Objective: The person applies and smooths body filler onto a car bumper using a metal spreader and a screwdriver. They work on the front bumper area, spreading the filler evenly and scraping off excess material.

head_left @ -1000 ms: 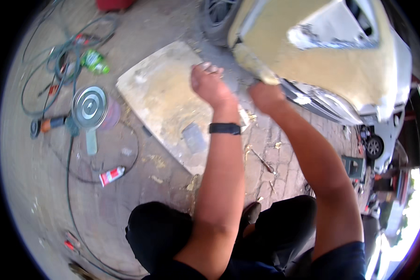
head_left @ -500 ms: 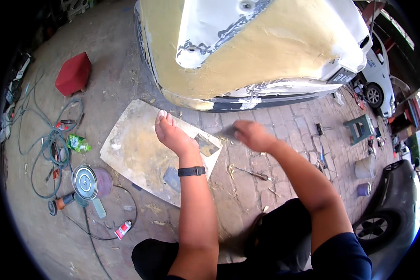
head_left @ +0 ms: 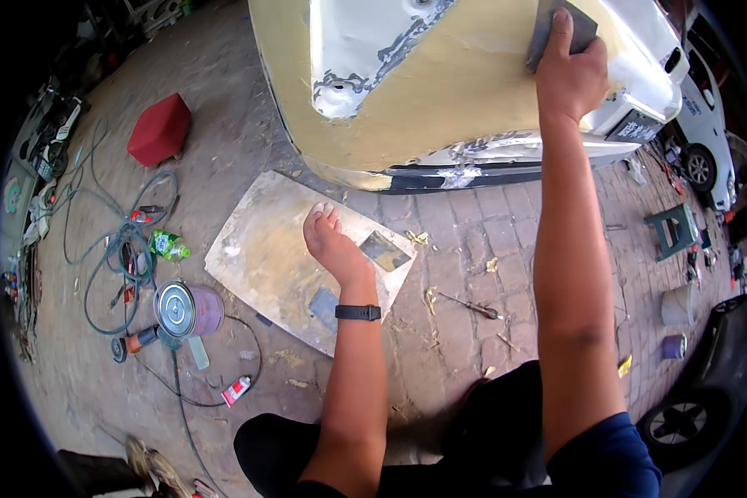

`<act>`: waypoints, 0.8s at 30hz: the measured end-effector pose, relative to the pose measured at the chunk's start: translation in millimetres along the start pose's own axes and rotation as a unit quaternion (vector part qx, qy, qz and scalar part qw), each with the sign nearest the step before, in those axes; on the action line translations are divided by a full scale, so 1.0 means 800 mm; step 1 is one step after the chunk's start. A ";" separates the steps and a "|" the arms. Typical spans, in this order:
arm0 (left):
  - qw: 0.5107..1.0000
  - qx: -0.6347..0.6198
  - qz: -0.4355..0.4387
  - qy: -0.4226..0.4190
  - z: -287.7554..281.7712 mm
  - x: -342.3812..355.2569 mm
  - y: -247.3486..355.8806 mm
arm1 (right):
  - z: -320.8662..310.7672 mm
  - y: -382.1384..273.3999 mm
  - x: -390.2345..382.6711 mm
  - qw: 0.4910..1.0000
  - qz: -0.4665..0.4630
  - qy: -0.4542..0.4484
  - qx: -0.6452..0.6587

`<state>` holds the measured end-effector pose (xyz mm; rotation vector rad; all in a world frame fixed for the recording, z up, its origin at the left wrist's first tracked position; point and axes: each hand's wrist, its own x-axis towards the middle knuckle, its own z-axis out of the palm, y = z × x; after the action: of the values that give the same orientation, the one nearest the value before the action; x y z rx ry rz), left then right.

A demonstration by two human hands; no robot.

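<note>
The dark grey pad (head_left: 585,33) is at the upper right of the work area, over the beige-coated part of the car body panel (head_left: 440,108). The right hand (head_left: 571,79) is clamped on it, thumb laid along the upper face; the fingers beneath are hidden. From where I stand, I cannot tell whether the pad touches the panel.

The panel shows a bare white patch with a ragged grey border; a black strip with chipped white paint runs along its lower edge.

The left hand (head_left: 328,236), a black wristband (head_left: 358,312) below it, is held above the stained board (head_left: 253,249) with its fingers curled together. I cannot tell whether anything is inside them. On the board I note a dark rectangular piece (head_left: 386,251) near the right corner and a grey-blue flat piece (head_left: 324,307) beside the left wrist.

Left of the board are a round tin (head_left: 176,309) with a ringed lid, a green bottle (head_left: 168,245), a coiled hose (head_left: 100,257) and a red-and-white tube (head_left: 236,390). A red block-shaped seat (head_left: 159,130) is beyond. To the right, a screwdriver (head_left: 477,309) lies on the paving, with a grey-green stool (head_left: 672,231) farther off.
</note>
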<state>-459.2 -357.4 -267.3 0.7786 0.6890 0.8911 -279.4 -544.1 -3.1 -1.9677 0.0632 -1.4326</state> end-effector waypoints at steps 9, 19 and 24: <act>0.999 -0.027 -0.033 -0.005 0.025 -0.020 0.013 | 0.017 -0.010 -0.196 0.914 -0.379 -0.136 0.046; 0.999 -0.019 -0.026 -0.012 0.018 -0.004 0.023 | 0.015 -0.001 -0.069 0.997 -0.050 -0.040 0.047; 0.999 -0.020 -0.029 -0.004 0.021 -0.014 0.019 | 0.005 0.011 -0.169 0.916 -0.368 -0.150 0.061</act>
<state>-457.6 -366.0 -243.4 0.7233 0.6816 0.8471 -325.3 -492.0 -119.8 -2.1802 -0.9767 -1.4842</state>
